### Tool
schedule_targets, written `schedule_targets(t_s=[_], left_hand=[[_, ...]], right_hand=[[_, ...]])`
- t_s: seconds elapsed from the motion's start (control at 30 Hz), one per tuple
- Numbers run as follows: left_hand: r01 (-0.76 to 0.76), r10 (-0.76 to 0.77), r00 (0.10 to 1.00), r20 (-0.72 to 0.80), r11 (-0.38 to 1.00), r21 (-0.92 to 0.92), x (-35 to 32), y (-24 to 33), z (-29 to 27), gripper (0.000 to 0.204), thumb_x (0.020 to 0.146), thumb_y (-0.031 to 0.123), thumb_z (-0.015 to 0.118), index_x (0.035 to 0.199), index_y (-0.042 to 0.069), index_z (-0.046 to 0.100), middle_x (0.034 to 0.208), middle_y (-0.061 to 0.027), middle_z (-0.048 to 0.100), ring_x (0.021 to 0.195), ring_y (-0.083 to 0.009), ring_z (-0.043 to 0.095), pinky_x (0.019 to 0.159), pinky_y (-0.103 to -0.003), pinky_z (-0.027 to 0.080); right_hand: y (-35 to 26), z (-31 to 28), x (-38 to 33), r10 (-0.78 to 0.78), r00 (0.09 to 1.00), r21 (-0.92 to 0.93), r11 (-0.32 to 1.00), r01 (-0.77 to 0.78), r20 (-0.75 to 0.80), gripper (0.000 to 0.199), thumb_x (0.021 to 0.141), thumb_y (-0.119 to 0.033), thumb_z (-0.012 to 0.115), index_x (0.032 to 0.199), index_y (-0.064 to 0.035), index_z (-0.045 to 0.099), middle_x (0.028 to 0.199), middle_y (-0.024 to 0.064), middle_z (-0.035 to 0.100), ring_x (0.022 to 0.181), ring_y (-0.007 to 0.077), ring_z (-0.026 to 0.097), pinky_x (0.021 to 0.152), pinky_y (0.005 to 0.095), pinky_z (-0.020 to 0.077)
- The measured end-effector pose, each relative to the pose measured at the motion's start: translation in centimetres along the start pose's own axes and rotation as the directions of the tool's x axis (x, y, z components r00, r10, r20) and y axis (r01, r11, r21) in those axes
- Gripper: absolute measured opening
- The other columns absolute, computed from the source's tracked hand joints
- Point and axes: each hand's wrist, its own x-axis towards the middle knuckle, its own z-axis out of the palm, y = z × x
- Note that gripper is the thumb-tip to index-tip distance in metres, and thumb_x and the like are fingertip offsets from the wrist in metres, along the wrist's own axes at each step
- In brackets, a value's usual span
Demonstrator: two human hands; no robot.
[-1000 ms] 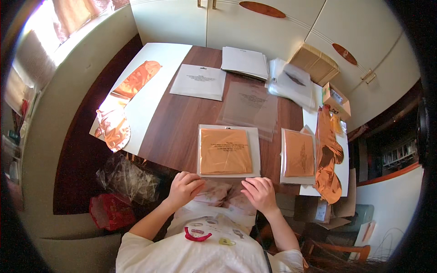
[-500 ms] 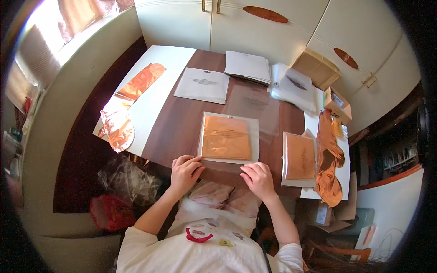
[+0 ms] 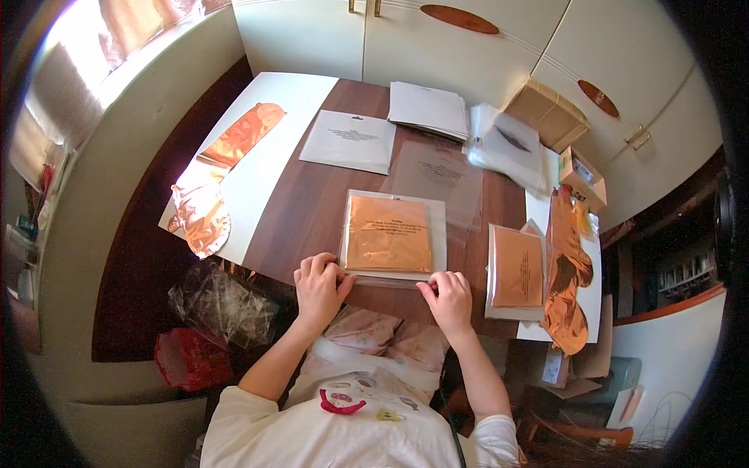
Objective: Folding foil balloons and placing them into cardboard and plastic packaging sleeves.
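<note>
On the brown wooden table [image 3: 312, 210], the largest thing is a white sheet [image 3: 269, 156] along its left side, carrying a crumpled orange foil balloon [image 3: 204, 210] that reaches toward the table's near left corner. On the right edge a second orange foil balloon [image 3: 566, 269] lies twisted over white paper, just beside a second packet with an orange sheet [image 3: 515, 269]. Farther back lie a white card [image 3: 351, 140], a stack of white cards [image 3: 429, 108], a pile of clear bags [image 3: 507, 144] and an empty clear sleeve [image 3: 441, 179]. Two cardboard boxes [image 3: 546, 113] stand at the far right corner.

In the middle of the near edge lies the clear packet with an orange foil sheet [image 3: 390, 234] on white backing, flat and square to the person. The left hand [image 3: 318, 287] rests at its near left corner, fingers curled and pressing on the clear flap. The right hand [image 3: 449, 300] presses the near right corner of the same flap, fingers bent down on it; neither hand lifts it.

Compared with a second ago, the packet sits slightly farther from the table's near edge, and both hands have come forward from the table's rim onto the packet's lower edge.
</note>
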Motion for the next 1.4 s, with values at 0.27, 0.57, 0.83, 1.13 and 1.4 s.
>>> schedule_targets(t_s=[0.27,0.57,0.83,1.13,1.4], left_hand=[[0.045,-0.045,0.999,-0.010,0.999,0.028,0.1,-0.4,-0.3,0.022,0.072,0.019,0.071,0.083,0.011,0.053,0.097,-0.0037,0.054,0.093,-0.0250,0.049,0.077,-0.038,0.036],[-0.185,0.195,0.975,0.109,0.978,-0.095,3.1,0.5,-1.2,0.038,0.074,0.023,0.069,0.105,0.009,0.054,0.115,-0.0077,0.055,0.114,-0.0266,0.048,0.089,-0.040,0.039],[-0.434,0.418,0.880,0.225,0.901,0.022,4.6,-1.3,0.0,0.032,0.077,0.031,0.066,0.102,0.011,0.060,0.115,-0.0032,0.059,0.111,-0.0215,0.052,0.088,-0.037,0.041],[-0.528,0.526,0.846,0.089,0.849,-0.006,3.5,-2.6,-0.4,0.010,0.078,0.019,0.063,0.084,0.010,0.060,0.093,-0.0016,0.066,0.096,-0.0191,0.062,0.078,-0.034,0.047],[-0.417,0.427,0.902,0.066,0.899,-0.133,3.2,-1.1,-2.6,0.011,0.079,0.016,0.066,0.083,0.006,0.063,0.087,-0.0054,0.068,0.092,-0.0204,0.065,0.073,-0.034,0.053]], right_hand=[[1.4,-0.3,-0.8,0.219,0.975,-0.083,0.973,-0.216,0.037,0.036,0.072,-0.025,0.074,0.092,-0.0084,0.049,0.099,0.0106,0.047,0.095,0.0310,0.047,0.080,0.0435,0.0376],[-0.6,-0.6,0.4,-0.052,0.998,-0.188,0.980,0.057,0.029,0.015,0.075,-0.017,0.067,0.089,-0.0130,0.066,0.094,0.0001,0.053,0.097,0.0220,0.049,0.082,0.0402,0.0379],[-0.4,-0.2,1.4,-0.262,0.965,-0.299,0.919,0.255,0.019,0.025,0.082,-0.014,0.058,0.106,-0.0093,0.060,0.109,0.0051,0.057,0.106,0.0205,0.053,0.084,0.0344,0.0436],[0.5,0.1,2.9,-0.501,0.861,-0.185,0.842,0.507,0.082,0.018,0.081,-0.015,0.057,0.099,-0.0104,0.058,0.111,0.0038,0.057,0.097,0.0180,0.057,0.082,0.0326,0.0466],[-2.0,0.6,4.3,-0.567,0.818,-0.179,0.799,0.575,0.097,0.026,0.078,-0.018,0.063,0.103,-0.0121,0.063,0.116,0.0010,0.055,0.100,0.0173,0.052,0.078,0.0311,0.0450]])
